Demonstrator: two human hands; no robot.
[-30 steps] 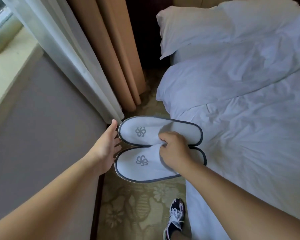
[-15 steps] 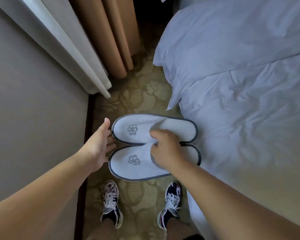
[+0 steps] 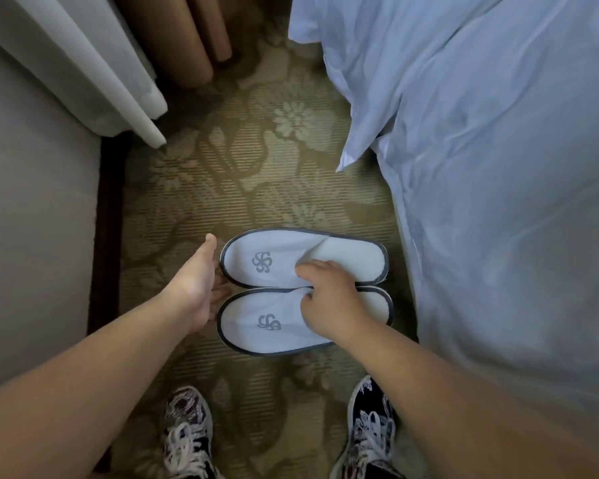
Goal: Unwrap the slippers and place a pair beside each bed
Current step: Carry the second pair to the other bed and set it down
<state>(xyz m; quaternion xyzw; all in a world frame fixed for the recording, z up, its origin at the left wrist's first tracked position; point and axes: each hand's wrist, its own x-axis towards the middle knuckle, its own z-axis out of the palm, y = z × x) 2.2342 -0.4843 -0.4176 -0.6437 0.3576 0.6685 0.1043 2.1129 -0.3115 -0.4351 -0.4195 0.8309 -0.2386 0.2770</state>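
Carpet (image 3: 249,174) fills the strip between wall (image 3: 32,219) and bed (image 3: 498,202): olive pile, ribbed, with paler flower shapes woven in. A dark baseboard (image 3: 106,236) runs along the wall's foot. At the far end hang a white sheer (image 3: 94,74) and tan curtain (image 3: 184,39), both in soft vertical folds reaching the floor. The bed's white duvet is creased and droops over the edge, one pointed corner hanging toward the carpet.

The slippers (image 3: 274,292) lie side by side over the carpet, long edges touching, toes toward the wall, heels just beside the bed. They are flat white terry ovals with grey piping and a grey pinwheel logo on each upper. Whether they rest on the floor or are held just above it cannot be told.

The right hand (image 3: 329,302) is closed on both slippers, thumb and fingers pinching the uppers' edges where the pair meets. The left hand (image 3: 198,288) is open, palm toward the toes, fingers touching or nearly touching them.

Two patterned sneakers (image 3: 187,430) with white laces stand on the carpet nearer the camera. Bare carpet lies beyond the slippers up to the curtains; the gap to the baseboard is narrow.
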